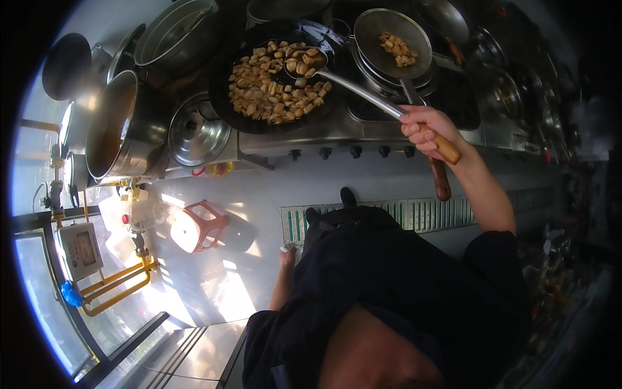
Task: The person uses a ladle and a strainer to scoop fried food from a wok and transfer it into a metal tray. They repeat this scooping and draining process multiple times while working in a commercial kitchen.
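My right hand [427,127] grips the wooden handle of a long metal ladle [362,92]. The ladle's bowl, full of browned diced meat, is over a large dark wok [221,92]. More diced meat [277,99] lies spread in oil in the wok. To the wok's right, a wood-handled metal strainer [369,36] holds a small heap of similar pieces and rests on round metal vessels; its handle passes under my right hand. My left hand [287,255] hangs low beside my body, closed around something small and white, perhaps a cloth.
Deep metal pots [146,150] and a steel lid [199,131] stand left of the wok. Burner knobs [356,152] line the stove's front. A pink plastic stool [206,226] is on the floor near a drain grate [427,215]. Yellow gas pipes [119,279] run at the left.
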`<action>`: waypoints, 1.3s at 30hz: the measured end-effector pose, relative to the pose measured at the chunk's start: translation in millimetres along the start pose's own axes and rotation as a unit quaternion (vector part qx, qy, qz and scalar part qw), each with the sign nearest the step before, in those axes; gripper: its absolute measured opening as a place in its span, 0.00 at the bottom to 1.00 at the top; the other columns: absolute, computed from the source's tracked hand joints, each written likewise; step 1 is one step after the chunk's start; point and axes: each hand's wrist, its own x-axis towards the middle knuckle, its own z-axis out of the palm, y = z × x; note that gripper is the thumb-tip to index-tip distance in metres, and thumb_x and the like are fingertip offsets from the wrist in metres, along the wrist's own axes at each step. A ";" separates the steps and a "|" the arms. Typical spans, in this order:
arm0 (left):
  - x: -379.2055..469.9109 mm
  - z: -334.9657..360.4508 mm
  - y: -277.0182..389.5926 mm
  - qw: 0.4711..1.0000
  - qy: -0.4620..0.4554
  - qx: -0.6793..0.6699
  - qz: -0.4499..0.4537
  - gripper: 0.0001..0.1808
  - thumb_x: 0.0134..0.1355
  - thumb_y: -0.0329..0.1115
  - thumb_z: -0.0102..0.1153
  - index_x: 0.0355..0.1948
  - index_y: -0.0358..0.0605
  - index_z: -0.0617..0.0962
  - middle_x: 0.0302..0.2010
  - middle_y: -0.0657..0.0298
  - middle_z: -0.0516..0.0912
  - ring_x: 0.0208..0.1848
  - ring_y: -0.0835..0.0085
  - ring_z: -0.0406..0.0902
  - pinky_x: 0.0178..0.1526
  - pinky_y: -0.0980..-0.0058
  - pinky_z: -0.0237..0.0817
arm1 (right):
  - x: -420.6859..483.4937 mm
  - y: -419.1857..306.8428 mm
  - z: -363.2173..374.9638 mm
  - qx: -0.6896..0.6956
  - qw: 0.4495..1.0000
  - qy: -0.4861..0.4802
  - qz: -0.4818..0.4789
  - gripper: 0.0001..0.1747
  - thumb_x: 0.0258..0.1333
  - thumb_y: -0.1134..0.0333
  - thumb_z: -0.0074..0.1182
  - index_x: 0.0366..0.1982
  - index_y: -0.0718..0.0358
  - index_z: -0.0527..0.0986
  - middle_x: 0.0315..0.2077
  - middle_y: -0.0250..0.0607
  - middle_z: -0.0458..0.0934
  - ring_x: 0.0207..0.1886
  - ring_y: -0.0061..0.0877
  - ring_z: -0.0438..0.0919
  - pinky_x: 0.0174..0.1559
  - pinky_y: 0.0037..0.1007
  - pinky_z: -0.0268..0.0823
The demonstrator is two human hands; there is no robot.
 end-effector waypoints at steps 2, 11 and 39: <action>2.8 2.0 -1.3 1.000 0.004 0.012 0.001 0.26 0.57 0.48 0.61 0.49 0.40 0.85 0.49 0.46 0.87 0.56 0.52 0.82 0.56 0.58 0.71 | -1.8 1.3 -3.7 0.006 1.000 -0.021 -0.001 0.17 0.71 0.74 0.45 0.59 0.62 0.69 0.23 0.29 0.70 0.13 0.06 0.64 0.10 0.13 0.61; 18.1 0.6 -9.8 0.998 -0.027 0.047 0.028 0.25 0.58 0.49 0.60 0.50 0.43 0.85 0.51 0.47 0.86 0.58 0.50 0.81 0.58 0.58 0.69 | -39.1 -14.1 -26.0 0.135 0.975 -0.175 -0.003 0.17 0.75 0.73 0.38 0.60 0.69 0.65 0.23 0.30 0.70 0.14 0.07 0.67 0.11 0.16 0.67; 9.0 -5.3 18.7 0.994 -0.055 -0.088 0.022 0.24 0.58 0.42 0.61 0.54 0.41 0.83 0.50 0.52 0.87 0.52 0.58 0.83 0.54 0.63 0.72 | -69.7 6.6 -58.9 -0.607 0.662 0.324 -0.296 0.36 0.62 0.75 0.55 0.72 0.55 0.66 0.19 0.39 0.76 0.16 0.22 0.71 0.24 0.30 0.67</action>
